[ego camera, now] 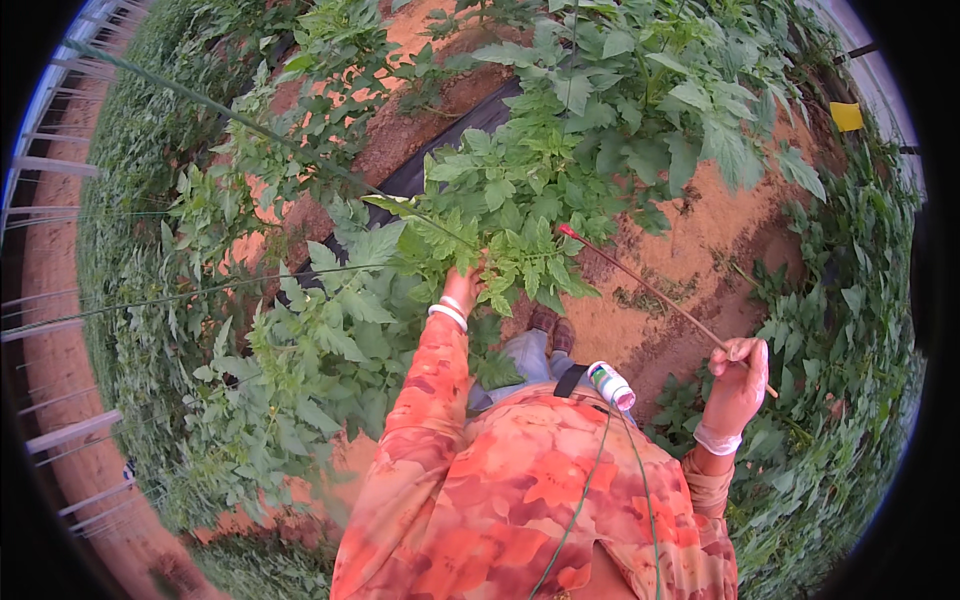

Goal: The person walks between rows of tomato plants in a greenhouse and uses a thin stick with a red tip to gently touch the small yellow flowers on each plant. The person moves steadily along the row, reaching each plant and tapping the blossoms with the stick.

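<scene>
My right hand, in a thin translucent glove, grips a slender brown stick. The stick slants up and left, and its red-coated tip sits by the leaves of a tomato plant. My left hand, with a white band at the wrist, reaches into that plant's lower foliage. Leaves cover its fingertips, so I cannot tell whether it holds a stem. An open white bottle with a printed label hangs at my waist on a green cord; pink-red material shows at its mouth.
Green twine runs from the upper left into the foliage near my left hand. More tomato plants crowd the left side. Black plastic mulch film lies along the bed. A yellow card hangs at the far right. Bare soil lies between rows.
</scene>
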A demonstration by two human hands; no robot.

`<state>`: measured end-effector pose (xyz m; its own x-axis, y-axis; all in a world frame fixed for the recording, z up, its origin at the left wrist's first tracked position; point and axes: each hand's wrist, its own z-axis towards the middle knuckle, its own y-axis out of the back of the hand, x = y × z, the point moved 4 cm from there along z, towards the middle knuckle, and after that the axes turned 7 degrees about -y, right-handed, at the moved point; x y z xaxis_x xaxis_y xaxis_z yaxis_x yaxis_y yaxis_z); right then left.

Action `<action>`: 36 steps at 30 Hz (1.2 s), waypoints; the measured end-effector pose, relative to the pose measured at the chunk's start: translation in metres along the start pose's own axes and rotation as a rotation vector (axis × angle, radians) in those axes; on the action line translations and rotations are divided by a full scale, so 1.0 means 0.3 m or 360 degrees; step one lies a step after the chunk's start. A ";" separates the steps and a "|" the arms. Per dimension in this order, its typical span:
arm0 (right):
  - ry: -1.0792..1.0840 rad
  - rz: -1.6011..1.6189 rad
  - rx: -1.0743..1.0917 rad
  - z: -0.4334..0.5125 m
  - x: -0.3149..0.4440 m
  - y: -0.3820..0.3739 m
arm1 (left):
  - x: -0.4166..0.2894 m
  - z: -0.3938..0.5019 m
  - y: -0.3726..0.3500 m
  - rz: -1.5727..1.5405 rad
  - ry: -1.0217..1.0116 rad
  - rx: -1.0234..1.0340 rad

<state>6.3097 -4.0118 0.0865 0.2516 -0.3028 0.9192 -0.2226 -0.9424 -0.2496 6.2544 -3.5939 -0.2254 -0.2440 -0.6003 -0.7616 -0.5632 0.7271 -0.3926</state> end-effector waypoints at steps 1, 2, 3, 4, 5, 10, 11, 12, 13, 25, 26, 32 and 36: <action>-0.0004 0.0017 0.0008 0.003 -0.001 -0.003 | -0.005 -0.015 0.011 0.0144 0.0000 -0.0036; -0.0014 0.0017 0.0026 0.009 -0.002 -0.007 | -0.014 -0.027 0.019 0.0278 -0.0012 -0.0047; -0.0015 0.0027 0.0060 0.014 -0.001 -0.012 | -0.024 -0.042 0.024 0.0401 -0.0034 -0.0048; -0.0016 0.0036 0.0097 0.020 0.000 -0.018 | -0.038 -0.055 0.017 0.0437 -0.0098 0.0073; -0.0001 0.0035 0.0098 0.025 0.001 -0.021 | -0.044 -0.065 0.013 0.0431 -0.0077 0.0074; 0.0012 0.0017 0.0131 0.041 0.010 -0.029 | -0.080 -0.099 -0.016 0.0422 -0.0045 -0.0087; 0.0009 0.0018 0.0145 0.042 0.010 -0.030 | -0.081 -0.100 -0.017 0.0468 -0.0024 -0.0160; 0.0006 0.0019 0.0142 0.044 0.009 -0.029 | -0.085 -0.097 -0.019 0.0556 -0.0111 -0.0242; 0.0002 0.0018 0.0139 0.045 0.007 -0.028 | -0.085 -0.093 -0.016 0.0655 -0.0212 -0.0334; -0.0019 -0.0042 0.0136 0.046 0.000 -0.049 | 0.032 -0.045 0.073 0.0135 0.0036 -0.0299; -0.0003 -0.0026 0.0160 0.046 0.003 -0.055 | 0.033 -0.036 0.068 -0.0040 0.0060 -0.0270; 0.0025 -0.0037 0.0170 0.051 0.018 -0.065 | 0.050 0.027 0.075 -0.0094 0.0033 -0.0426; 0.0013 -0.0038 0.0119 0.060 0.021 -0.056 | 0.026 0.032 0.039 -0.0121 -0.0205 -0.0480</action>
<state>6.3321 -4.0005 0.0911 0.2484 -0.2794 0.9275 -0.1458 -0.9574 -0.2493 6.2535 -3.5869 -0.2409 -0.1013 -0.5881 -0.8024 -0.7891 0.5386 -0.2952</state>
